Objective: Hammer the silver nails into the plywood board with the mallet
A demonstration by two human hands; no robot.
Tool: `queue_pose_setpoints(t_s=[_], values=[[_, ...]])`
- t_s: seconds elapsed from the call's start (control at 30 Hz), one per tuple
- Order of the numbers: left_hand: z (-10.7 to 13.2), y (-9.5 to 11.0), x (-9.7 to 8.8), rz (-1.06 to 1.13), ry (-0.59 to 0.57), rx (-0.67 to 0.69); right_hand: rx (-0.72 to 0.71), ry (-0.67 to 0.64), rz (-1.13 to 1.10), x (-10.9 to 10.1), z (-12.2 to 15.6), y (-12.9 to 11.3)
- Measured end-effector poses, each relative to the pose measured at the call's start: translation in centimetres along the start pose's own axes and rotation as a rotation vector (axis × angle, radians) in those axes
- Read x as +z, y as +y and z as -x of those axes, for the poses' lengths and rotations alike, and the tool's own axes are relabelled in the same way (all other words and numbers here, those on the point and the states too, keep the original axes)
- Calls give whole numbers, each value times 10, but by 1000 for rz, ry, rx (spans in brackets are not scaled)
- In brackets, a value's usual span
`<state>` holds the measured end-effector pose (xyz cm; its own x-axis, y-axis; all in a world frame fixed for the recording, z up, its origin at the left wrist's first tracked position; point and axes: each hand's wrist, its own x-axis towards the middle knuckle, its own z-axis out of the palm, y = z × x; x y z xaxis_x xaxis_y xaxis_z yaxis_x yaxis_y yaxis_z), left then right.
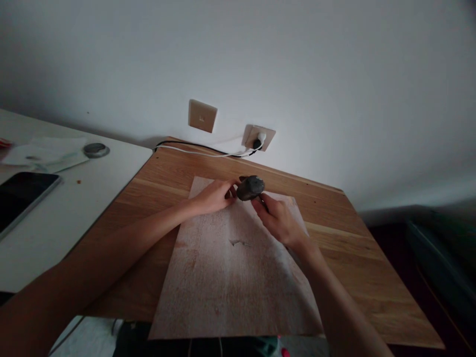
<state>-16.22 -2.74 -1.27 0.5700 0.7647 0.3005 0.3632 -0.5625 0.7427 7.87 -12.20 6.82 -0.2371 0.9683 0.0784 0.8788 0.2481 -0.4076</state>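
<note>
Pale wood everywhere here: a thin, light plywood sheet (234, 277) lies flat on a warm oak-coloured wooden table (357, 238), its near edge hanging a bit past the table's front edge. Both hands meet at the sheet's far edge, around a small dark grey rounded lump (251, 187), could be a stone, hard to tell. The left hand (213, 197) has fingertips pinched against its left side, the right hand (277, 217) is curled with fingers touching it from below-right. The middle of the sheet is wide open apart from a tiny dark speck (238, 243). Left of the table sits a white desk (74, 198) with a black tablet (22, 196). Cables (201, 148) run to a wall socket (259, 137).
</note>
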Motion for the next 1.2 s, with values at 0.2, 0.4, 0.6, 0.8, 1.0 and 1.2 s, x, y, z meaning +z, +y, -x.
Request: queue_pose_setpoints(t_s=[0.2,0.4,0.6,0.8,1.0,1.2], values=[[0,0,-1,-9,6,0,32,-73,5,5,-4,3],[0,-1,-1,-16,-1,5,56,-79,-41,12,-5,7],[1,-1,1,-21,-14,-10,33,-82,-131,0,24,4],[1,6,-4,-78,4,28,102,-121,-215,1,71,16],[9,61,-15,-148,-229,229,168,-97,-260,9,78,22],[30,97,2,-343,-469,365,177,-93,-292,8,78,16]])
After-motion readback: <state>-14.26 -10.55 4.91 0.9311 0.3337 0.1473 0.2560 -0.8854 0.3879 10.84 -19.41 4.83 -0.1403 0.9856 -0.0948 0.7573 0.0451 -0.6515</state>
